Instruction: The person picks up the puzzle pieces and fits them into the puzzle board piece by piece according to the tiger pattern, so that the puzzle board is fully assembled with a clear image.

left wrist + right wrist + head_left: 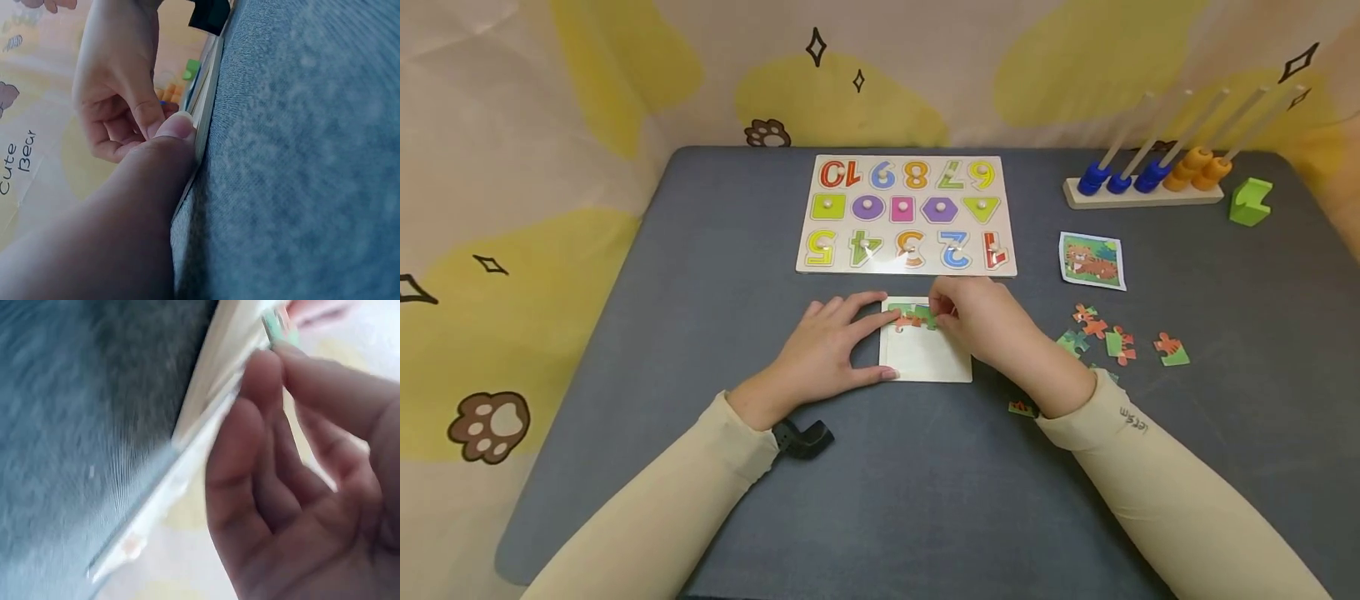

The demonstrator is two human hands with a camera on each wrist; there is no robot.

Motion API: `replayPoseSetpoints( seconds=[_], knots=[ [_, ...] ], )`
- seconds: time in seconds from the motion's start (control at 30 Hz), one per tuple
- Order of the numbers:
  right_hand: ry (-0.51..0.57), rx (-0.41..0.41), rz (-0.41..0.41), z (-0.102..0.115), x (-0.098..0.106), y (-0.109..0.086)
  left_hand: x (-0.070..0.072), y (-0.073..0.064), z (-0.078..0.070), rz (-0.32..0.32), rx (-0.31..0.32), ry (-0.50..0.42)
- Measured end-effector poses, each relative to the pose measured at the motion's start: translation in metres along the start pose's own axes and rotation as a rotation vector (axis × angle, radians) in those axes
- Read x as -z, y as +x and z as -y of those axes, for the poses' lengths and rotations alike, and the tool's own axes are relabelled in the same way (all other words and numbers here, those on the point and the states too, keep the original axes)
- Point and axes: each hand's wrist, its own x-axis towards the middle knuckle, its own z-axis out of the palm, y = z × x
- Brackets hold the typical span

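A small square puzzle tray [932,360] lies on the table, with joined green and orange jigsaw pieces [913,316] along its far side. My left hand [820,346] rests spread at the tray's left side, index finger on the pieces and thumb on the near left edge. My right hand [988,317] pinches a green jigsaw piece [273,328] between thumb and index finger over the tray's far right part. The fingers hide much of that piece in the head view.
Several loose jigsaw pieces [1170,349] lie to the right, one [1022,408] beside my right wrist. A tiger picture card [1092,261] sits behind them. Beyond the tray are a number-and-shape board [906,215], a bead-peg stand [1142,196] and a green block [1251,202].
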Motion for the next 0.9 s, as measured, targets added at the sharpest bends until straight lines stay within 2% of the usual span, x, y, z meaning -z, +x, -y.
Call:
replayPoseSetpoints(
  seconds=[0.33, 0.7, 0.9],
  knots=[
    [-0.090, 0.071, 0.065, -0.002, 0.004, 0.008, 0.002, 0.001, -0.003, 0.004, 0.001, 0.002],
    [-0.346, 0.199, -0.045, 0.006, -0.006, 0.003, 0.003, -0.001, -0.001, 0.009, 0.009, 0.012],
    [-0.411, 0.289, -0.015, 0.012, -0.010, -0.012, 0.003, -0.002, -0.001, 0.003, 0.007, 0.001]
  ],
)
